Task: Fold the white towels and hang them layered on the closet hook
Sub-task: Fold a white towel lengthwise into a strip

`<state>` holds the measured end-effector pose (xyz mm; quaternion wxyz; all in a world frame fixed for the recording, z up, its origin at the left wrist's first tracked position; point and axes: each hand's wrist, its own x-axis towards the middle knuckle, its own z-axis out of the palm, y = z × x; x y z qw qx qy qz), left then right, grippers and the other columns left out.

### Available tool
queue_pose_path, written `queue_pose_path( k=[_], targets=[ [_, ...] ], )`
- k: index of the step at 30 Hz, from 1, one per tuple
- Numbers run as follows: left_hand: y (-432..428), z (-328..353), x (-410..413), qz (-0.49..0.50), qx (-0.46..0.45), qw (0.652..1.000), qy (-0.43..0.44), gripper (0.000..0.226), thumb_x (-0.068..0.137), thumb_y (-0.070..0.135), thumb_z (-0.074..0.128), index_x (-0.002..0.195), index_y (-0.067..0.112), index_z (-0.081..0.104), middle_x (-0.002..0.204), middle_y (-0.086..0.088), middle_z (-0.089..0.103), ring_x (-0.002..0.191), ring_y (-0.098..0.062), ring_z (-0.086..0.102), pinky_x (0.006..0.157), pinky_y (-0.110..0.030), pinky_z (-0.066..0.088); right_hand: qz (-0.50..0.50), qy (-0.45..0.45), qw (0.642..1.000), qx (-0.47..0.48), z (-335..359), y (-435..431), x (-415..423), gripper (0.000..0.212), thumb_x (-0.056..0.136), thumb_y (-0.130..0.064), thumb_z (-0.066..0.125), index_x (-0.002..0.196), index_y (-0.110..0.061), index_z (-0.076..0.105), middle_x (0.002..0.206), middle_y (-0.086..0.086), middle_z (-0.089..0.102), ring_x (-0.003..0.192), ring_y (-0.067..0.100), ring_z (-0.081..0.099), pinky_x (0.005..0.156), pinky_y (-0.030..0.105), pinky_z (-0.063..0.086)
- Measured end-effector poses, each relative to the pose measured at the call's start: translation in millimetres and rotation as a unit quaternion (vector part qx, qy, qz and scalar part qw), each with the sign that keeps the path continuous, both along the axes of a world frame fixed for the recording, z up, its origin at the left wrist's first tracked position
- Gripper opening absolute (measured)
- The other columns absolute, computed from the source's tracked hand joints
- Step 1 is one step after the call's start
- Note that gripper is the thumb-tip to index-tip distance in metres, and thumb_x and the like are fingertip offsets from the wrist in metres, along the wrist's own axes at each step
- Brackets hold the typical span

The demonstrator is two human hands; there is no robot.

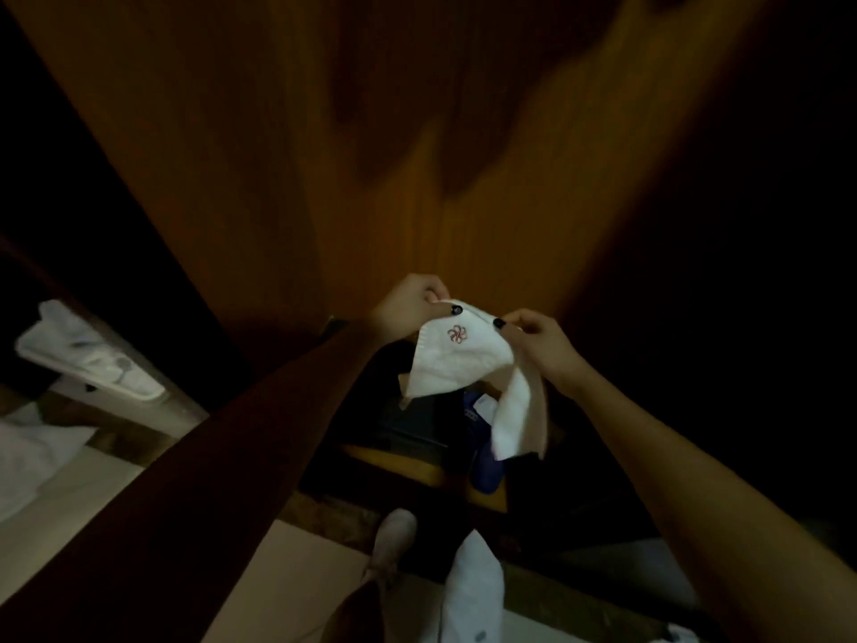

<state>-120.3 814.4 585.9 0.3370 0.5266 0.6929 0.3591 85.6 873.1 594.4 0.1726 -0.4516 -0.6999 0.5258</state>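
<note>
We see a small white towel (pixel 457 364) held in mid-air before the wooden closet panel (pixel 371 155), a reddish emblem (pixel 457 334) near its top edge, one end drooping lower right. Below it the space is dark, perhaps a shelf (pixel 389 459). Our left hand (pixel 408 304) and right hand (pixel 545 348) each pinch the top edge, grip tight on cloth.

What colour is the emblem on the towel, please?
Reddish-pink emblem on the white towel, head view.
</note>
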Motion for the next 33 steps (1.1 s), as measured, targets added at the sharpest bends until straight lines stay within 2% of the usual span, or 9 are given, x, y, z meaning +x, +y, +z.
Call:
queue_pose_path(
  k=[4, 8, 11, 14, 18, 21, 28, 31, 33],
  targets=[
    [-50, 131, 23, 0.003, 0.038, 0.998, -0.046, 0.007, 0.092, 0.014, 0.065, 0.086, 0.013, 0.062, 0.073, 0.006, 0.058, 0.065, 0.001, 0.055, 0.060, -0.010, 0.042, 0.035, 0.024, 0.999, 0.011, 127, -45, 26, 0.006, 0.091, -0.012, 0.067, 0.092, -0.006, 0.068, 0.083, 0.002, 0.066, 0.070, 0.006, 0.062, 0.066, 0.018, 0.051],
    [-96, 212, 48, 0.026, 0.105, 0.993, -0.047, 0.016, 0.092, 0.012, 0.064, 0.079, 0.019, 0.059, 0.076, 0.010, 0.057, 0.070, 0.004, 0.053, 0.061, -0.002, 0.037, 0.065, -0.022, 0.997, 0.045, 198, -83, 43, 0.007, 0.086, -0.006, 0.071, 0.092, -0.004, 0.067, 0.082, 0.005, 0.066, 0.066, 0.010, 0.063, 0.062, 0.026, 0.051],
    [-120, 239, 60, 0.056, 0.159, 0.984, -0.057, 0.024, 0.092, 0.010, 0.064, 0.074, 0.023, 0.056, 0.075, 0.010, 0.055, 0.068, 0.008, 0.052, 0.062, -0.003, 0.036, 0.044, -0.068, 0.993, 0.087, 214, -105, 57, 0.015, 0.087, -0.013, 0.071, 0.091, 0.001, 0.068, 0.081, 0.010, 0.066, 0.070, 0.019, 0.060, 0.064, 0.031, 0.046],
    [-141, 256, 61, 0.079, 0.197, 0.976, -0.053, 0.023, 0.093, 0.014, 0.064, 0.075, 0.027, 0.055, 0.077, 0.011, 0.056, 0.063, 0.017, 0.051, 0.061, -0.002, 0.037, 0.024, -0.107, 0.983, 0.149, 217, -130, 71, 0.022, 0.091, -0.025, 0.066, 0.077, -0.009, 0.067, 0.069, -0.001, 0.060, 0.061, 0.011, 0.053, 0.051, 0.021, 0.037],
    [-157, 271, 47, 0.106, 0.210, 0.971, -0.039, 0.015, 0.094, 0.018, 0.062, 0.080, 0.022, 0.059, 0.078, 0.010, 0.058, 0.072, 0.003, 0.054, 0.063, -0.004, 0.040, 0.004, -0.118, 0.981, 0.151, 210, -149, 92, 0.027, 0.092, -0.027, 0.066, 0.068, -0.016, 0.061, 0.060, -0.004, 0.055, 0.051, 0.009, 0.050, 0.044, 0.020, 0.033],
    [-162, 271, 39, 0.126, 0.198, 0.970, -0.063, 0.013, 0.098, 0.022, 0.057, 0.090, 0.012, 0.062, 0.082, 0.004, 0.061, 0.077, -0.008, 0.058, 0.069, -0.017, 0.047, -0.010, -0.147, 0.979, 0.143, 203, -158, 103, 0.026, 0.095, -0.024, 0.062, 0.071, -0.016, 0.054, 0.066, -0.003, 0.052, 0.057, 0.010, 0.046, 0.047, 0.019, 0.031],
    [-172, 253, 43, 0.195, 0.177, 0.963, -0.054, 0.015, 0.098, 0.020, 0.056, 0.088, 0.009, 0.061, 0.081, 0.000, 0.061, 0.077, -0.011, 0.056, 0.065, -0.018, 0.042, -0.125, 0.027, 0.988, 0.089, 206, -187, 106, 0.040, 0.095, -0.016, 0.062, 0.058, -0.014, 0.048, 0.053, -0.009, 0.043, 0.049, 0.004, 0.037, 0.052, 0.025, 0.028],
    [-174, 242, 63, 0.168, 0.138, 0.971, -0.100, 0.014, 0.096, 0.014, 0.059, 0.088, 0.004, 0.062, 0.079, -0.008, 0.062, 0.073, -0.016, 0.055, 0.065, -0.027, 0.042, -0.175, 0.150, 0.972, 0.040, 219, -202, 105, 0.007, 0.092, -0.010, 0.065, 0.097, -0.012, 0.071, 0.072, 0.003, 0.065, 0.058, 0.013, 0.059, 0.052, 0.027, 0.048],
    [-177, 241, 80, 0.129, 0.127, 0.976, -0.123, 0.013, 0.096, 0.012, 0.059, 0.088, 0.002, 0.065, 0.074, -0.004, 0.063, 0.067, -0.010, 0.057, 0.060, -0.017, 0.043, -0.187, 0.196, 0.963, 0.014, 225, -214, 108, 0.029, 0.092, -0.008, 0.065, 0.116, -0.024, 0.067, 0.075, -0.001, 0.067, 0.060, 0.013, 0.061, 0.055, 0.026, 0.054]
  ],
)
